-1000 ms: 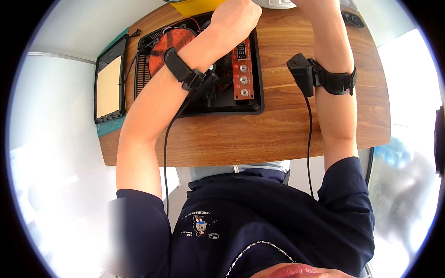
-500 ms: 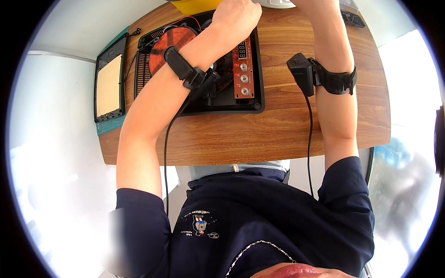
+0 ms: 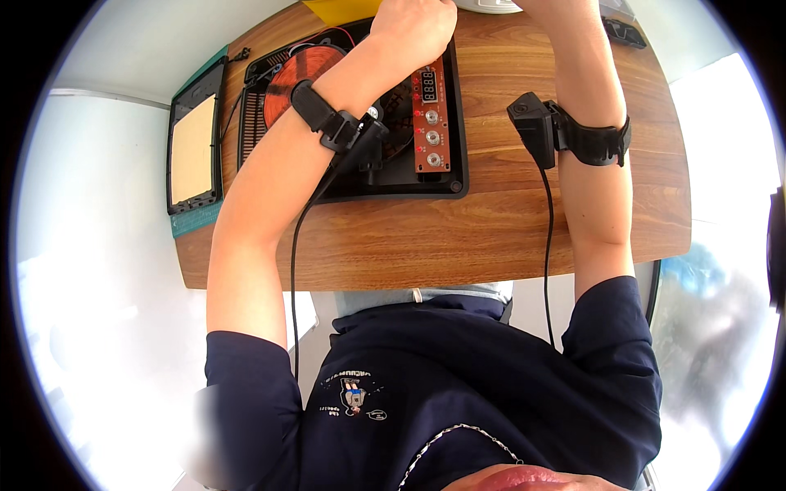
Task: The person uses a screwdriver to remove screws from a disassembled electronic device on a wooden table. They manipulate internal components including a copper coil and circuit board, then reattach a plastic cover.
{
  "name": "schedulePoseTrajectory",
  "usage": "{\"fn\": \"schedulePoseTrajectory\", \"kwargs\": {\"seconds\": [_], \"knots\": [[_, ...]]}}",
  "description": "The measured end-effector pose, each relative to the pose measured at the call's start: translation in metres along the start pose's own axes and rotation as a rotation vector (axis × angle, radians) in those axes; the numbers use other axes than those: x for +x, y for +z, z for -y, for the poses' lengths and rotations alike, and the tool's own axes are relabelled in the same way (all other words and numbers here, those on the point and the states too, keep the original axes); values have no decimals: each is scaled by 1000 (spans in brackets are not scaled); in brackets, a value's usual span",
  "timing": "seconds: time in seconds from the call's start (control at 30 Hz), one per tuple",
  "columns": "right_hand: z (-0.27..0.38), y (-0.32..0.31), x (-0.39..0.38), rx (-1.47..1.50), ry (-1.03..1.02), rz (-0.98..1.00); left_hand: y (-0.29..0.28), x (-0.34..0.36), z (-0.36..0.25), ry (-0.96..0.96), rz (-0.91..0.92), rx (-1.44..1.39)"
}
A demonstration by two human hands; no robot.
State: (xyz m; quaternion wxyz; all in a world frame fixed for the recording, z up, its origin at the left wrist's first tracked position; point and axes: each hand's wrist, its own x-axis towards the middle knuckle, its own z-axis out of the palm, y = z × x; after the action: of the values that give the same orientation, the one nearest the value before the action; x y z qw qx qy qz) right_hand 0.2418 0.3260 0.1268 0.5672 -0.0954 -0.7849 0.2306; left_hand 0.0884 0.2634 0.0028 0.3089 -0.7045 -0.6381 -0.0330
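My left hand (image 3: 413, 29) is curled closed at the top, above the back of an opened black appliance housing (image 3: 454, 164). What its fingers hold, if anything, is hidden. Under that arm lie a copper coil (image 3: 286, 87), dark internal parts and wires. A red-brown circuit board (image 3: 433, 147) with a digit display, red lights and several round silver parts sits on the housing's right. My right hand (image 3: 548, 10) reaches past the top edge, right of the housing, its fingers out of sight. Both forearms carry strapped black devices with cables.
On the wooden table (image 3: 508, 229), a black framed panel with a beige face (image 3: 193, 147) lies left on a teal mat (image 3: 196, 222). Behind are a yellow container (image 3: 332, 10), a white object (image 3: 483, 6) at top and a black item (image 3: 622, 33) at back right.
The housing and its board appear very slightly higher in the picture, and my left hand has shifted a little. Otherwise my arms look much the same.
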Motion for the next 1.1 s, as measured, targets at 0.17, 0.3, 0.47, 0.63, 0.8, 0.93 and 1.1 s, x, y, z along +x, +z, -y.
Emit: {"fn": "schedulePoseTrajectory", "kwargs": {"seconds": [0.17, 0.3, 0.47, 0.63, 0.8, 0.93, 1.1], "knots": [[-14, 11, -1, -46, -78, -32, 10, -5, 4, 13, -39, -79], [-6, 11, -1, -47, -110, -37, 10, -4, 7, 56, -71, -103], [7, -4, 7, 196, 165, 108, -13, 5, 7, -121, 290, -253], [-11, 12, -3, -69, -98, -13, -2, 1, 11, -168, 288, -260], [-11, 13, -3, -57, -90, -10, 2, -2, 8, -186, 233, -217], [-14, 14, -3, 9, -79, -15, 1, -3, 6, -200, 150, -265], [-12, 14, -3, -77, -83, -17, 10, -11, 7, -198, -12, -340]]}}
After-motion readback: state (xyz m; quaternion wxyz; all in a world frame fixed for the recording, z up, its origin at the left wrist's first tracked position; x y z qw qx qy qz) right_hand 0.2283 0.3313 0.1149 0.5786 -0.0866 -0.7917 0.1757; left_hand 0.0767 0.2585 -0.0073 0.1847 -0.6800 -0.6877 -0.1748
